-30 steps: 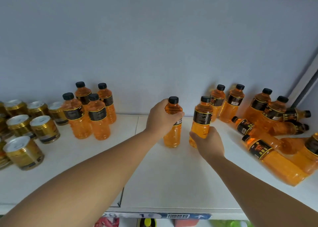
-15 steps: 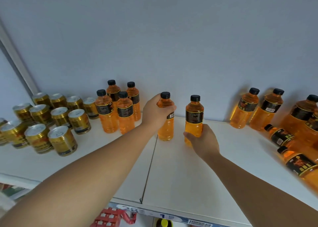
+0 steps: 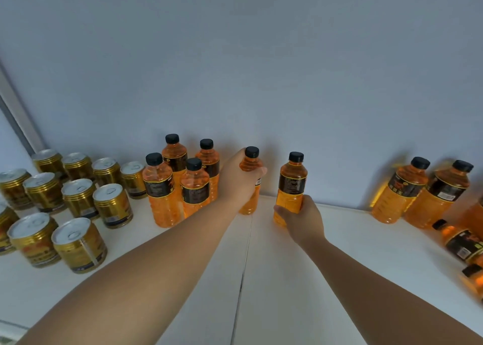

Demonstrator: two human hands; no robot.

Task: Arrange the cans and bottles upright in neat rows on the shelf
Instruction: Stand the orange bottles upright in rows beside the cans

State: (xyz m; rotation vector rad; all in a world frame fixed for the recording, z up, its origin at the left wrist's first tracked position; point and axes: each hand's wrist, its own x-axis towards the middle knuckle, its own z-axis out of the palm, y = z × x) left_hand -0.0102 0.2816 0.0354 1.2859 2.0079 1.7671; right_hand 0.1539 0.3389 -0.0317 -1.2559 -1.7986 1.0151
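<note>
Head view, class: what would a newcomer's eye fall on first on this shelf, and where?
At centre, the left hand grips an upright orange bottle near its top, the right hand a second bottle low down. Gold cans crowd the far left beside four standing bottles; toppled bottles lie at the right edge.

Sits on the person's head, wide-angle, and looks forward and down onto the white shelf (image 3: 300,279) from close by. Faces the grey back wall (image 3: 261,57) head-on, with both forearms (image 3: 156,271) running up from the bottom edge.
</note>
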